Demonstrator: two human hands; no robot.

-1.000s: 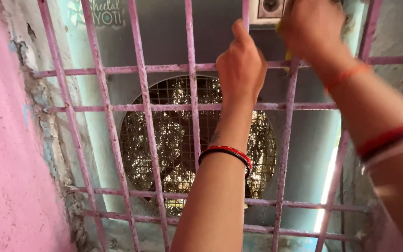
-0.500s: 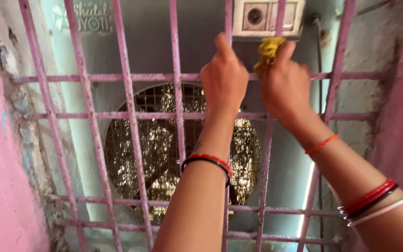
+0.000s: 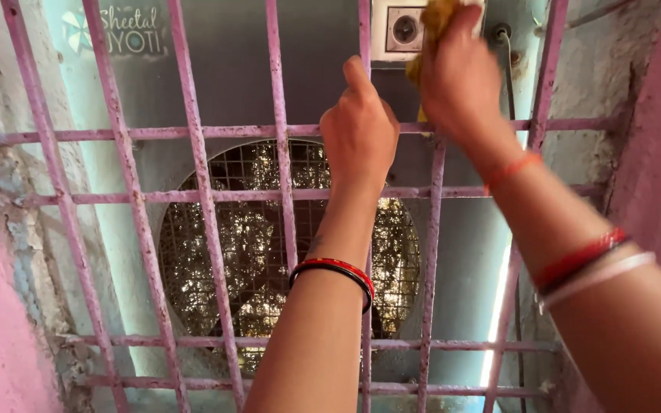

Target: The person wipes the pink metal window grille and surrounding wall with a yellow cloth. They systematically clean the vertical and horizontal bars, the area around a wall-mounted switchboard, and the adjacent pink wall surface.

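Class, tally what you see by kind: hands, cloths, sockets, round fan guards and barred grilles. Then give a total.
hands: 2 (left hand, right hand)
cloth: 1
socket: 1
fan guard: 1
grille: 1
total: 6

pink metal grille [image 3: 200,195] barring the round mesh-covered fan opening [image 3: 254,245], gaps between bars narrow, pink walls [image 3: 1,321] close on both sides

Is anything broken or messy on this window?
Yes. The plaster on the wall left of the pink window grille is chipped and crumbling, and the grille's paint looks worn and patchy. The left hand grips a bar; the right hand presses a yellow cloth up by the socket plate.
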